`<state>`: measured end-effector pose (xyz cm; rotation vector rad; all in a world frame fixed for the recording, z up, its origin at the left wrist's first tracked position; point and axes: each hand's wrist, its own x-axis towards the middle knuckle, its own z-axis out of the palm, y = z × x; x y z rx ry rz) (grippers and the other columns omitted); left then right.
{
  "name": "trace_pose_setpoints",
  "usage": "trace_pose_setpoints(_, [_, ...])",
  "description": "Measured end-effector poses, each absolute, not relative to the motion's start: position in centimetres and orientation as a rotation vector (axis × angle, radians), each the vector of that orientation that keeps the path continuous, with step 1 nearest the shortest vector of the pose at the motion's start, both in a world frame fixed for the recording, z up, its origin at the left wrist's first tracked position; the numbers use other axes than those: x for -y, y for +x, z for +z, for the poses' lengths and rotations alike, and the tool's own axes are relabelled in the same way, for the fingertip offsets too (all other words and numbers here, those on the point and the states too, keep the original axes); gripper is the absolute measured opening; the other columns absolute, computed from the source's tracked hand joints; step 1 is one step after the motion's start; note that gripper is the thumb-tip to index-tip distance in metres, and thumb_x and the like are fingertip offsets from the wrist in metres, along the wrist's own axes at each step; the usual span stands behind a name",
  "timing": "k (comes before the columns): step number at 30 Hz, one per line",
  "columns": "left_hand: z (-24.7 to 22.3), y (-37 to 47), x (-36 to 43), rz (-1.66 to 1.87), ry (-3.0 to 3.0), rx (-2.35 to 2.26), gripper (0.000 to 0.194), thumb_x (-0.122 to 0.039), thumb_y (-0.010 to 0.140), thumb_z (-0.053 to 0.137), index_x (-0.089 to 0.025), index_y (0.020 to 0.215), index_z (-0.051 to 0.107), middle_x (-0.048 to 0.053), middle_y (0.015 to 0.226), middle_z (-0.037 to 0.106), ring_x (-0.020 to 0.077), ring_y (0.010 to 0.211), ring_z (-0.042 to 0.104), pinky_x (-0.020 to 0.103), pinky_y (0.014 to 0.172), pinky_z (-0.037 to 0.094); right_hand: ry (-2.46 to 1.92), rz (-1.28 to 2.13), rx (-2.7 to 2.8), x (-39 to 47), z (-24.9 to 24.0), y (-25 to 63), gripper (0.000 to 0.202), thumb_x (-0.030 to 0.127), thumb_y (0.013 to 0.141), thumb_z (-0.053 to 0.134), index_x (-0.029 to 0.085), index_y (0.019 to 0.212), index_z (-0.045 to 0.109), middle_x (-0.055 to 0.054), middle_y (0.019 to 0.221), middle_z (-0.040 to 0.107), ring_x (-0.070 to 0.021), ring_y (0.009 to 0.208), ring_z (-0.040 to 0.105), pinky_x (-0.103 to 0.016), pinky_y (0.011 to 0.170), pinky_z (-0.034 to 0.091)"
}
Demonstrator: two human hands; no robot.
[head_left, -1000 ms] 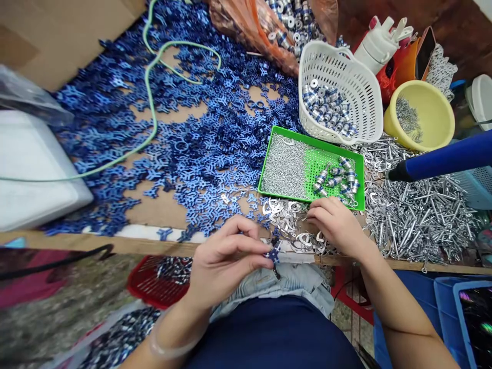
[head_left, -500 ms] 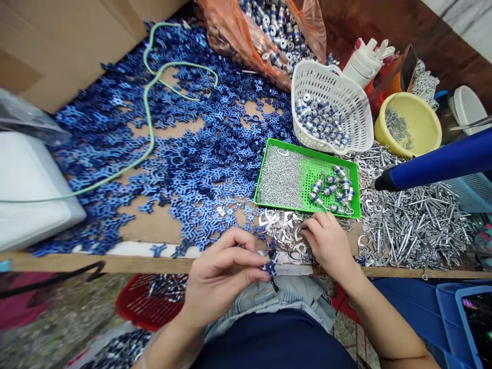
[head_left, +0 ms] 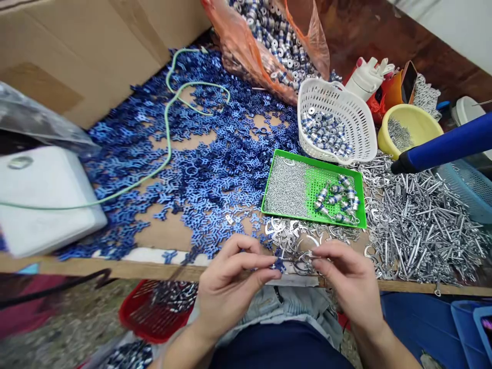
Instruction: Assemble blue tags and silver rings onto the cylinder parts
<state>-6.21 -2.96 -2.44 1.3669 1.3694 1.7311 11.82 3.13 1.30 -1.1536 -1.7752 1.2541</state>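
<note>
Near the table's front edge, my left hand (head_left: 240,279) pinches a small blue branched metal piece (head_left: 280,265) between thumb and fingertips, and a thin silver pin shows beside it. Opposite it, my right hand (head_left: 348,277) has thumb and forefinger pressed together around a small silver metal piece (head_left: 308,255) whose shape is mostly hidden. The two sets of fingertips face each other a short gap apart. Just beyond them lies a scatter of flat silver curved pieces (head_left: 282,229). Behind that stands a green tray (head_left: 265,205) with tiny silver parts and several blue-and-silver cylinders (head_left: 323,193).
Blue branched pieces (head_left: 215,179) spread over the left, crossed by a green hose (head_left: 168,128). A white basket (head_left: 363,128), yellow bowl (head_left: 425,123) and orange bag (head_left: 234,56) stand behind. Silver rods (head_left: 418,220) and a blue pen-shaped tool (head_left: 446,146) are at right.
My right hand has come away from the silver curved pieces toward my left hand, now pinching a small silver piece. My left hand keeps the blue piece. The view has shifted slightly.
</note>
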Motion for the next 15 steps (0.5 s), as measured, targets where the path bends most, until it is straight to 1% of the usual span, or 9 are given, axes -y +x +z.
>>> trace_pose_setpoints(2, [-2.4, -6.0, 3.0, 1.756, 1.376, -1.404, 0.018, -0.013, 0.072, 0.071, -0.022, 0.087, 0.068, 0.000, 0.077, 0.053, 0.0109, 0.067, 0.055, 0.024, 0.056, 0.048, -1.061, 1.035, 1.877, -2.3, 1.6, 10.9, 0.020, 0.014, 0.077, 0.063, 0.029, 0.088, 0.069, -0.002, 0.085, 0.063, -0.0146, 0.080, 0.059, -0.030, 0.068, 0.051])
trace_pose_setpoints(5, [-2.4, -5.9, 3.0, 1.791, 1.428, -1.462, 0.022, -0.014, 0.071, 0.071, -0.024, 0.090, 0.068, 0.000, 0.075, 0.054, 0.0120, 0.067, 0.054, 0.025, 0.056, 0.047, -0.901, 0.864, 1.903, -1.6, 1.7, 9.6, 0.032, 0.009, 0.077, 0.063, 0.030, 0.100, 0.065, -0.001, 0.083, 0.064, -0.0145, 0.076, 0.059, -0.031, 0.065, 0.051])
trace_pose_setpoints(7, [-2.3, -5.8, 3.0, 1.800, 1.478, -1.495, 0.023, -0.014, 0.071, 0.072, -0.024, 0.091, 0.068, -0.001, 0.073, 0.054, 0.0122, 0.068, 0.053, 0.025, 0.057, 0.046, -0.821, 0.839, 1.866, -1.4, 1.7, 9.0, 0.037, 0.007, 0.076, 0.063, 0.030, 0.106, 0.062, 0.001, 0.075, 0.065, -0.0134, 0.068, 0.059, -0.029, 0.061, 0.050])
trace_pose_setpoints(8, [-2.3, -5.8, 3.1, 1.800, 1.499, -1.503, 0.022, -0.014, 0.071, 0.072, -0.024, 0.090, 0.068, -0.001, 0.072, 0.054, 0.0122, 0.067, 0.052, 0.025, 0.058, 0.045, -0.798, 0.822, 1.849, -1.4, 1.7, 8.7, 0.038, 0.006, 0.076, 0.064, 0.029, 0.105, 0.062, 0.001, 0.074, 0.066, -0.0132, 0.066, 0.059, -0.029, 0.060, 0.050])
trace_pose_setpoints(11, [-2.3, -5.8, 3.1, 1.800, 1.520, -1.503, 0.020, -0.014, 0.071, 0.071, -0.022, 0.089, 0.068, -0.001, 0.072, 0.054, 0.0120, 0.067, 0.052, 0.026, 0.058, 0.045, -0.784, 0.786, 1.827, -1.5, 1.7, 8.3, 0.034, 0.005, 0.075, 0.064, 0.029, 0.099, 0.065, 0.000, 0.074, 0.068, -0.0135, 0.065, 0.062, -0.029, 0.057, 0.051])
trace_pose_setpoints(15, [-2.6, -5.8, 3.2, 1.842, 1.468, -1.507, 0.020, -0.014, 0.071, 0.071, -0.023, 0.089, 0.068, -0.001, 0.072, 0.054, 0.0119, 0.067, 0.053, 0.025, 0.057, 0.045, -0.782, 0.795, 1.841, -1.6, 1.7, 8.1, 0.034, 0.004, 0.073, 0.065, 0.027, 0.097, 0.066, -0.001, 0.074, 0.069, -0.0141, 0.065, 0.063, -0.029, 0.056, 0.053])
